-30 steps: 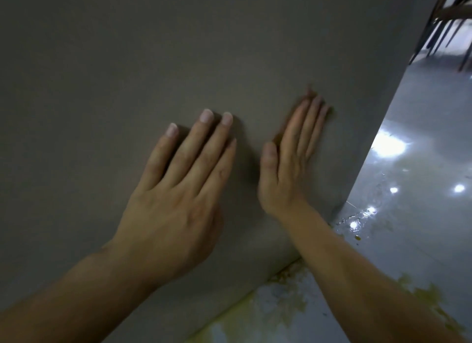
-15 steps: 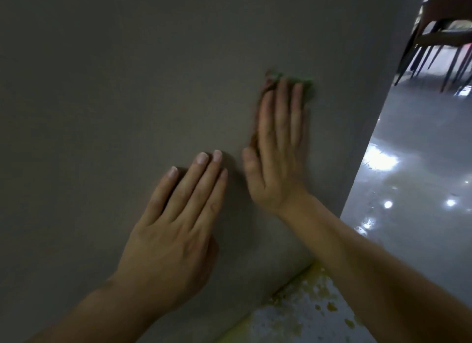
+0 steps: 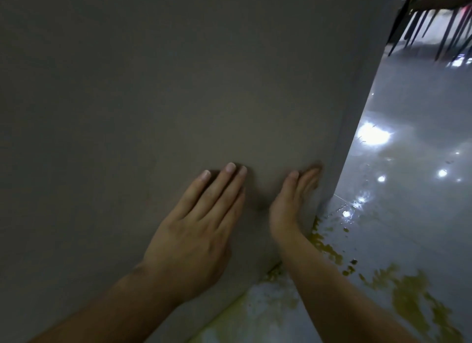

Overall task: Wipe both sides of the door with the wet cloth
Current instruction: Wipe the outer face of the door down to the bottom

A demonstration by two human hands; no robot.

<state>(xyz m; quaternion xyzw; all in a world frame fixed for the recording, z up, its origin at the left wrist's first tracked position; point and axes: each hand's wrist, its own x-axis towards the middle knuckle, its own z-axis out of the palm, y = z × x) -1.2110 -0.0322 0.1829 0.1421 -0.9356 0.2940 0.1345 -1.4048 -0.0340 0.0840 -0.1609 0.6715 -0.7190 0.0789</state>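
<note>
Door (image 3: 178, 87) face under both palms | left hand (image 3: 194, 230) flat, fingers straight, bracing | right hand (image 3: 291, 204) flat, blurred; cloth unseen, probably beneath it | door edge (image 3: 348, 128) just right of right hand, running upward; right hand nearer

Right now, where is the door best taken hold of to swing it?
Probably the free vertical edge of the door, coming from the right: the face is flat, no handle in view; only that narrow edge lets a grip wrap round.
</note>
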